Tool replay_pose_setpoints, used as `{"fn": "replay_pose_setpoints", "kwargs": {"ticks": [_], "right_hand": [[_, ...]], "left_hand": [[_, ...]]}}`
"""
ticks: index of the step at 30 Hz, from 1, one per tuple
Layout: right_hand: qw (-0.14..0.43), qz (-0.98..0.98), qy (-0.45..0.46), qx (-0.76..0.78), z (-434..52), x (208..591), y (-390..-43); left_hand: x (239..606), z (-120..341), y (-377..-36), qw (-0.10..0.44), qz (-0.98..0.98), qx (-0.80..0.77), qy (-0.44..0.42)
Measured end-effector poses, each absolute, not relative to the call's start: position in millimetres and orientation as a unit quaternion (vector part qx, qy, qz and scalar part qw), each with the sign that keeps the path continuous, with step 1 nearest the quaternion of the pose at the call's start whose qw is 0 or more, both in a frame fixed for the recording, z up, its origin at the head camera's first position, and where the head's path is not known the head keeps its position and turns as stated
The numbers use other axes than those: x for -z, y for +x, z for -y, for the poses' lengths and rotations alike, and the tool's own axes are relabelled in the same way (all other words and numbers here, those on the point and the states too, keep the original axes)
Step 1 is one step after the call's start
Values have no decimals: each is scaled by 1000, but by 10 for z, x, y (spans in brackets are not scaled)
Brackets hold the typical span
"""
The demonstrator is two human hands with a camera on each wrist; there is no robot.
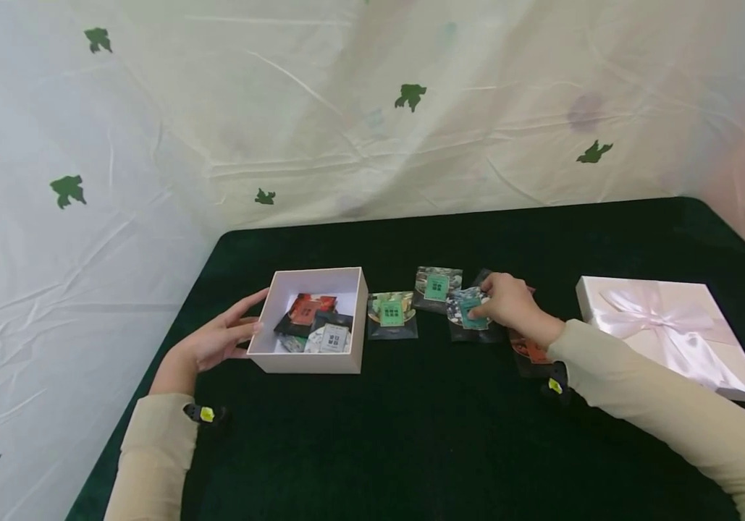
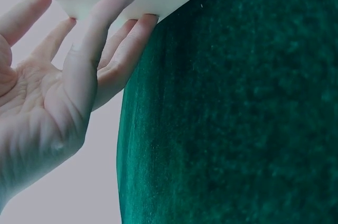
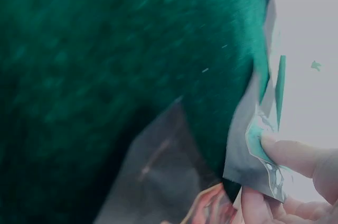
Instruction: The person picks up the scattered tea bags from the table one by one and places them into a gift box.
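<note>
An open pale pink box [image 1: 307, 365] stands left of the middle of the table. Inside it lie several flat packets, among them a red-labelled one [image 1: 305, 311] and a white-labelled one [image 1: 329, 340]. My left hand [image 1: 219, 340] touches the box's left wall with extended fingertips; the left wrist view shows these fingers [image 2: 87, 44] spread against the white-looking side. Between thumb and fingers, my right hand [image 1: 512, 304] pinches a dark packet [image 3: 243, 152] with a teal label. Beneath my right wrist is a packet [image 1: 528, 354] with an orange-red label, partly hidden.
Right of the box lie a packet [image 1: 393, 315] with a light-green label and a green-labelled packet [image 1: 436, 286]. A pink lid [image 1: 613, 318] with a satin ribbon bow rests at the right. Dark green cloth [image 1: 411, 449] covers the table; pale sheeting [image 1: 320, 108] hangs behind.
</note>
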State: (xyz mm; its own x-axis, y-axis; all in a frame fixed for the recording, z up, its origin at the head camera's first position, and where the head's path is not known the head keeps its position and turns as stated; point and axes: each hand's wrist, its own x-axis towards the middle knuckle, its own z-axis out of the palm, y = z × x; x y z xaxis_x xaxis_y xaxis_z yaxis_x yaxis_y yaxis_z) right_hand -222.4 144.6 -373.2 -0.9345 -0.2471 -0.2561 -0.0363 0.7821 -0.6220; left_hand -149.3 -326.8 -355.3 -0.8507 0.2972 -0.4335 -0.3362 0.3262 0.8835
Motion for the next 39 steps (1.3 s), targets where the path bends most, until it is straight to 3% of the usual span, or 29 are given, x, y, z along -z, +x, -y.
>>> {"fn": "replay_pose_setpoints", "kwargs": {"ticks": [16, 39], "right_hand": [[250, -870, -75, 418, -1566, 3477, -2225], [237, -828, -76, 502, -1133, 2996, -2279]], "left_hand": [[3599, 3306, -1522, 273, -767, -580, -18], [3586, 3293, -1502, 271, -763, -586, -27]]}}
